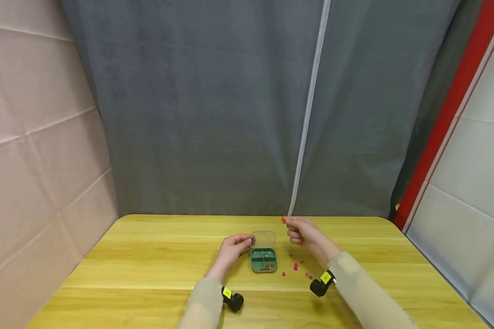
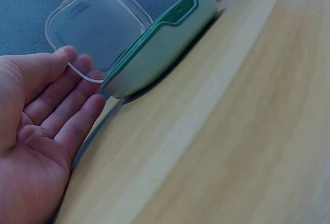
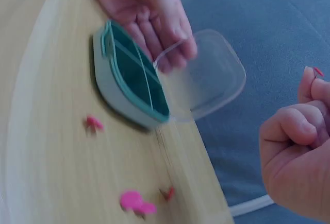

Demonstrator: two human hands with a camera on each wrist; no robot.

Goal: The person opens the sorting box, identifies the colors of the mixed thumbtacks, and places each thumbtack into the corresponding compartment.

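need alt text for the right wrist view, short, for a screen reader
A right hand pinches a tiny red piece at its fingertips beside a small green compartment box on a wooden table. A left hand touches the rim of the box's clear, open lid, and small pink pieces lie loose on the table.

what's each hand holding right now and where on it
The right hand pinches a small red piece at its fingertips. The left hand holds nothing; its straight fingers touch the green box's clear lid edge.
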